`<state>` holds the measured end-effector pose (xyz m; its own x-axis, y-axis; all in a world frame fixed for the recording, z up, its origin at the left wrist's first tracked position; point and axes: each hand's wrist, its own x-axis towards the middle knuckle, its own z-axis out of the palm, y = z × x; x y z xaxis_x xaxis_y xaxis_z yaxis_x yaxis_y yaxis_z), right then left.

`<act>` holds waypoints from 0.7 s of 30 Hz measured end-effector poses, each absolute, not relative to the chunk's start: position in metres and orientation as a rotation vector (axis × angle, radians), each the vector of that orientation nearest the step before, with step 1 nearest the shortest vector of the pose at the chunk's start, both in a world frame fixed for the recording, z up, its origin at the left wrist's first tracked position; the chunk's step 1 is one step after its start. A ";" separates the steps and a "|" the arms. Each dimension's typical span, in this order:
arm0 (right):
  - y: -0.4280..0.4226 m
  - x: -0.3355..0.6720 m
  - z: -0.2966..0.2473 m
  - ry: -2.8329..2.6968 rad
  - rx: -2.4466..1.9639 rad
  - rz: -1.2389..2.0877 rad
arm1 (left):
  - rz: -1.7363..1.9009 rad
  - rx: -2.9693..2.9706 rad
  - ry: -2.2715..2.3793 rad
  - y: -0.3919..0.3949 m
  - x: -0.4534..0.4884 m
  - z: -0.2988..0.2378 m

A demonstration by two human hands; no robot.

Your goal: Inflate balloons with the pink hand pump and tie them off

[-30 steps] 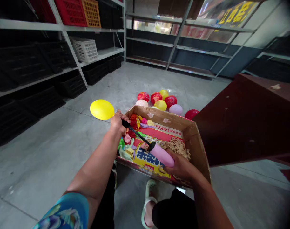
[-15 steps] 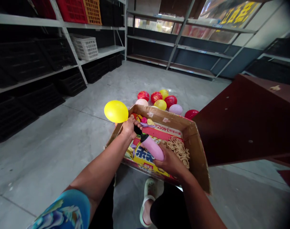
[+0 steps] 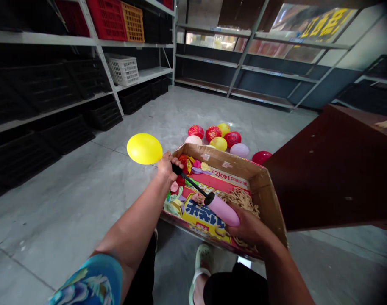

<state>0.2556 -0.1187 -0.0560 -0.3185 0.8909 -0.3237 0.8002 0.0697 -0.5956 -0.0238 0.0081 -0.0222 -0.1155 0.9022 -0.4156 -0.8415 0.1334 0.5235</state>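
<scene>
My left hand [image 3: 166, 166] is closed round the neck of a yellow balloon [image 3: 144, 148] and the black tip of a hand pump. The balloon is partly inflated and sticks out to the left of the fist. My right hand [image 3: 249, 227] grips the pink barrel of the pump [image 3: 223, 209], whose thin black rod is drawn out between the hands. Both hands hover over an open cardboard box [image 3: 265, 195] holding flat, uninflated balloons [image 3: 183, 163] and a heap of tan rubber bands [image 3: 239, 198].
Several inflated balloons [image 3: 218, 137], red, yellow and pale pink, lie on the grey floor beyond the box. A dark red cabinet [image 3: 336, 169] stands at the right. Metal shelving with black, red, orange and white crates [image 3: 123, 70] lines the left and far walls.
The pump barrel was pushed in toward the left hand half a second ago and is now drawn back out, rod extended again. The balloon moved right, then back left.
</scene>
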 end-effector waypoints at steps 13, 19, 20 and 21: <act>-0.114 0.199 -0.051 -2.136 -1.790 0.880 | 1.335 0.140 0.788 -0.011 0.009 -0.022; -0.118 0.230 -0.040 -2.105 -1.685 1.166 | 1.508 0.118 0.804 0.007 -0.026 -0.013; -0.118 0.234 -0.040 -2.118 -1.689 1.183 | 1.530 0.111 0.808 0.009 -0.031 -0.014; -0.119 0.238 -0.041 -2.134 -1.693 1.191 | 1.543 0.107 0.808 0.011 -0.034 -0.015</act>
<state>0.2379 -0.1187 -0.0412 -0.3417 0.8791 -0.3324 0.7444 0.0373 -0.6667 -0.0337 0.0106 -0.0148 -0.1688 0.9040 -0.3929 -0.8374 0.0787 0.5408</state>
